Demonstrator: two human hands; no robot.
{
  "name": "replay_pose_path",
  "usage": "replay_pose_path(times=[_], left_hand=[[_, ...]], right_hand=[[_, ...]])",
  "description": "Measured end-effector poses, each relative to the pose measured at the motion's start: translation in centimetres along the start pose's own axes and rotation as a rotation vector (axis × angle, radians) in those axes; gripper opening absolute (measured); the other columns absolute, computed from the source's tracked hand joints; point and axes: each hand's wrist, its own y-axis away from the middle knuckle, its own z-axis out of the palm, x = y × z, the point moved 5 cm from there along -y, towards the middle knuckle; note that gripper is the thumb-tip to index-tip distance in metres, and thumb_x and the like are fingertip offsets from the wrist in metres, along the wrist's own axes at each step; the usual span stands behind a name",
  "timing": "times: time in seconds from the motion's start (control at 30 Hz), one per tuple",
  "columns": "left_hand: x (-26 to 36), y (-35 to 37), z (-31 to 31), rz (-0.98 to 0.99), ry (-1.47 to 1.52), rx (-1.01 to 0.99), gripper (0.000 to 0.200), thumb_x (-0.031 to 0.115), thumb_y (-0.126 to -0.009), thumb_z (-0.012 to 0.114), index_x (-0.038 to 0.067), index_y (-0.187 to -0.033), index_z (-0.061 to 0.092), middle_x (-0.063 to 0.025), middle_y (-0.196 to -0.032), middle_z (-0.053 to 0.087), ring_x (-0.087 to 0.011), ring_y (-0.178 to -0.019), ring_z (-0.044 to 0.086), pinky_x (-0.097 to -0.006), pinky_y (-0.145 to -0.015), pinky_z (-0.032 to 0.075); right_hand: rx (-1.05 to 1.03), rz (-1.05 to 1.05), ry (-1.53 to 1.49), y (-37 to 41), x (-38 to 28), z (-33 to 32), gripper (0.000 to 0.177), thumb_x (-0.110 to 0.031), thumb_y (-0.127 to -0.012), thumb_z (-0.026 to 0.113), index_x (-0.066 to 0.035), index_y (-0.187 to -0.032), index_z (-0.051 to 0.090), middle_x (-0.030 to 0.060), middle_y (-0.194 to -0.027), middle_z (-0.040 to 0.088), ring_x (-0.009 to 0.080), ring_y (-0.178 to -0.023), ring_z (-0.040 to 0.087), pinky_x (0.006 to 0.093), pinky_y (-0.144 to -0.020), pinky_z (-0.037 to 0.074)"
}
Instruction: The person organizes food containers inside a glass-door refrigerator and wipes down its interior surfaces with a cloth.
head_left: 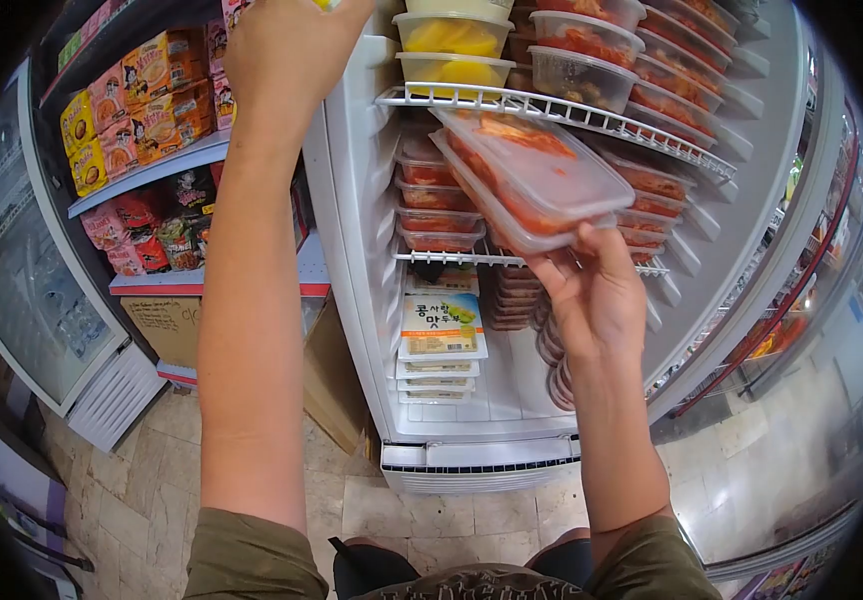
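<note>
My right hand (602, 300) grips a lidded clear plastic food container (542, 165) by its near corner, thumb above and fingers beneath. Red, kimchi-like food shows through its cloudy lid. The container is tilted in front of the fridge's middle wire shelf, overlapping similar red-filled containers (440, 205) stacked there. Up at the top edge, my left hand (297, 45) is partly cut off by the frame, its fingers mostly out of sight. A bit of yellow-green shows by those fingers, beside the left edge of the fridge.
Tubs of yellow food (457, 38) and red food (587, 75) fill the upper wire shelf (572, 115). Packs of tofu (442, 328) and round meat-like packs (517, 298) sit at the fridge bottom. Left are shelves of instant noodle packs (162, 115) and a cardboard box (167, 328).
</note>
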Motion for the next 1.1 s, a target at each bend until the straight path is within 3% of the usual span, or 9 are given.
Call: replay_pose_path(times=[0.17, 0.23, 0.37, 0.4, 0.63, 0.77, 0.83, 1.0, 1.1], left_hand=[[0.5, 0.4, -0.3, 0.009, -0.006, 0.004, 0.047, 0.028, -0.070, 0.063, -0.002, -0.104, 0.050, -0.0259, -0.094, 0.060, -0.0398, -0.090, 0.058, -0.0451, -0.079, 0.046], [0.6, 0.6, -0.2, 0.022, -0.016, 0.018, 0.047, 0.028, -0.070, 0.063, -0.002, -0.104, 0.050, -0.0258, -0.094, 0.060, -0.0398, -0.090, 0.058, -0.0450, -0.078, 0.046], [0.7, 0.5, -0.2, 0.040, 0.011, 0.008, 0.046, 0.026, -0.071, 0.064, -0.002, -0.104, 0.050, -0.0256, -0.094, 0.061, -0.0400, -0.090, 0.058, -0.0444, -0.078, 0.046], [0.5, 0.3, 0.0, 0.043, 0.013, 0.005, 0.046, 0.026, -0.071, 0.064, -0.002, -0.104, 0.050, -0.0256, -0.094, 0.061, -0.0400, -0.090, 0.058, -0.0444, -0.078, 0.046], [0.7, 0.6, -0.1, 0.014, 0.016, 0.017, 0.045, 0.026, -0.070, 0.064, -0.003, -0.102, 0.051, -0.0262, -0.092, 0.061, -0.0402, -0.089, 0.059, -0.0433, -0.077, 0.046], [0.8, 0.8, -0.2, 0.015, 0.016, 0.017, 0.043, 0.027, -0.071, 0.064, -0.003, -0.100, 0.052, -0.0269, -0.092, 0.061, -0.0405, -0.090, 0.058, -0.0434, -0.079, 0.046], [0.1, 0.6, 0.1, 0.080, 0.017, 0.045, 0.043, 0.027, -0.071, 0.063, -0.003, -0.100, 0.053, -0.0268, -0.093, 0.061, -0.0401, -0.091, 0.058, -0.0431, -0.079, 0.046], [-0.4, 0.7, 0.8, 0.178, -0.004, 0.104, 0.043, 0.028, -0.072, 0.061, -0.003, -0.101, 0.055, -0.0259, -0.094, 0.061, -0.0382, -0.091, 0.059, -0.0411, -0.080, 0.045], [-0.5, 0.9, 0.5, 0.201, 0.018, 0.079, 0.043, 0.028, -0.072, 0.060, -0.003, -0.102, 0.057, -0.0248, -0.096, 0.061, -0.0370, -0.091, 0.059, -0.0396, -0.081, 0.045]], right_hand=[[-0.050, -0.011, 0.081, -3.1, 2.6, 3.2, 0.015, -0.014, -0.086, 0.057, -0.001, -0.092, 0.052, 0.0071, -0.095, 0.054, 0.0172, -0.092, 0.053, 0.0420, -0.089, 0.047], [-0.063, 0.060, 0.109, -4.6, 3.9, 4.3, 0.021, -0.011, -0.087, 0.055, 0.001, -0.104, 0.053, 0.0106, -0.102, 0.056, 0.0231, -0.093, 0.056, 0.0402, -0.088, 0.049], [-0.127, 0.164, 0.453, -5.6, 5.4, 6.0, 0.024, -0.017, -0.089, 0.050, -0.003, -0.107, 0.045, 0.0078, -0.090, 0.057, 0.0148, -0.065, 0.056, 0.0285, -0.059, 0.053], [-0.177, 0.183, 0.626, -6.5, 5.8, 5.5, 0.023, -0.018, -0.089, 0.049, -0.004, -0.107, 0.043, 0.0057, -0.079, 0.058, 0.0108, -0.054, 0.053, 0.0228, -0.044, 0.044], [-0.383, 0.283, 0.781, -8.3, 7.1, 5.6, 0.028, -0.012, -0.087, 0.045, -0.004, -0.114, 0.044, 0.0019, -0.068, 0.056, 0.0072, -0.050, 0.048, 0.0208, -0.042, 0.037], [-0.490, 0.205, 0.738, -3.8, 8.3, 1.6, 0.012, -0.017, -0.087, 0.049, -0.006, -0.092, 0.052, 0.0005, -0.063, 0.054, 0.0061, -0.051, 0.049, 0.0200, -0.044, 0.037], [-0.580, 0.492, 0.953, -1.1, 11.7, -4.4, 0.013, -0.019, -0.086, 0.052, -0.008, -0.084, 0.057, -0.0004, -0.064, 0.056, 0.0064, -0.053, 0.051, 0.0200, -0.046, 0.038], [0.227, 0.595, 0.577, -6.2, 17.3, -22.4, 0.020, -0.026, -0.085, 0.052, -0.009, -0.079, 0.059, 0.0010, -0.063, 0.059, 0.0087, -0.050, 0.053, 0.0212, -0.041, 0.042], [0.297, 0.441, 0.528, -11.4, 16.4, -24.3, 0.025, -0.029, -0.090, 0.044, -0.008, -0.091, 0.057, 0.0030, -0.064, 0.059, 0.0095, -0.049, 0.054, 0.0213, -0.040, 0.046]])
